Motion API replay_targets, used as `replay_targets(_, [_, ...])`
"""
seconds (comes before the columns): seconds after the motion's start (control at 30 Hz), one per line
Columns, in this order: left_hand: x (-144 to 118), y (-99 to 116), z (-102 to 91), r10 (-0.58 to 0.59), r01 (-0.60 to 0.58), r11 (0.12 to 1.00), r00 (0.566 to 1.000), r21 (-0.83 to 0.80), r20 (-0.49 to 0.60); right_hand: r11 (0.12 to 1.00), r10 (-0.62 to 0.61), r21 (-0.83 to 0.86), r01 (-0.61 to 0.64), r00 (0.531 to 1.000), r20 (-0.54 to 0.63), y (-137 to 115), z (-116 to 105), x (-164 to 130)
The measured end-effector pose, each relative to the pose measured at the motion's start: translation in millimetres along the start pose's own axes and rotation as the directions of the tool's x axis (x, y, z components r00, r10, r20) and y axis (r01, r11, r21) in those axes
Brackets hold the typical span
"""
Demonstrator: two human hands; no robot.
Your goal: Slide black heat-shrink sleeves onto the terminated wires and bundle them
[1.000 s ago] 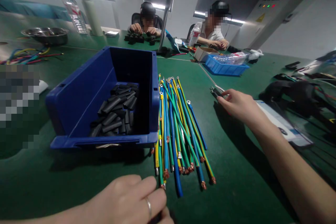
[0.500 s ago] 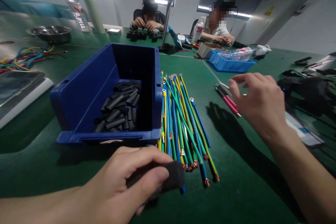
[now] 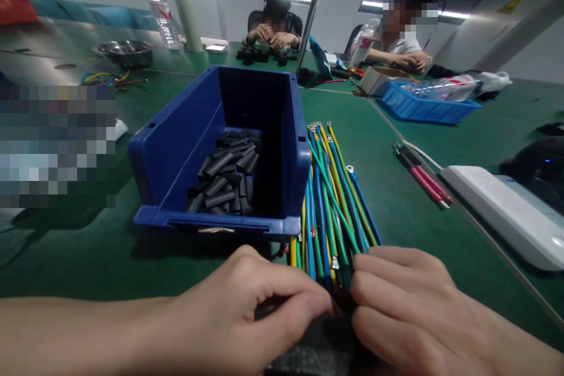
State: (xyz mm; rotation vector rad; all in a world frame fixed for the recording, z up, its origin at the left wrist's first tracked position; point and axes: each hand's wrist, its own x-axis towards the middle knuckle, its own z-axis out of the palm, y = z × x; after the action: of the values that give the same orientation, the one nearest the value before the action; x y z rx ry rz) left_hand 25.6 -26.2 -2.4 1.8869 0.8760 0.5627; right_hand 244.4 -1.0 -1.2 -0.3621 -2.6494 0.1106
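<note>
My left hand (image 3: 259, 311) is closed, thumb against fingers, on a black piece (image 3: 324, 335) near the bottom edge; its exact kind cannot be told. Close beside it is my right hand (image 3: 405, 305), fingers curled in at the right end of that piece; whatever sits in its fingertips is hidden. Just beyond both hands lie blue, green and yellow-green cables (image 3: 328, 205), some with ring lugs at their far ends. My hands cover the near ends. Left of the cables stands a blue bin (image 3: 220, 223) holding many short black sleeves (image 3: 224, 179).
Red cables with black sleeves (image 3: 423, 176) lie at right, near a white device (image 3: 506, 214). Farther back are a light-blue tray (image 3: 427, 108) with a bottle, a metal bowl (image 3: 126, 56) and a tall bottle (image 3: 165, 20). Two people (image 3: 275, 26) sit across the green table.
My right hand has come down and left from above the red cables, to beside my left hand. My left hand, with the black piece, shows farther right. The view has shifted left.
</note>
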Motion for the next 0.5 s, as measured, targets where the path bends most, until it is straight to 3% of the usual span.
replay_targets(0.1, [1.0,-3.0,-1.8,0.025,-0.026,1.0,0.995,0.007,0.096,0.999,0.033,-0.016,-0.032,0.999,0.027,-2.2,-0.7,-1.2])
replay_targets(0.23, [1.6,-4.9,-5.8,0.043,-0.027,0.996,0.979,-0.084,0.198,0.997,0.077,-0.007,-0.077,0.997,-0.028,-14.1,1.3,0.1])
replay_targets(0.37, [3.1,-1.6,-8.0,0.058,-0.023,0.988,0.97,-0.15,0.236,0.991,0.134,0.013,-0.134,0.989,-0.056,-21.3,3.1,-0.9])
replay_targets(0.5, [4.5,-3.0,-10.7,0.144,-0.058,0.955,0.948,-0.289,0.286,0.995,0.094,0.041,-0.095,0.995,0.02,-20.0,-3.5,0.0])
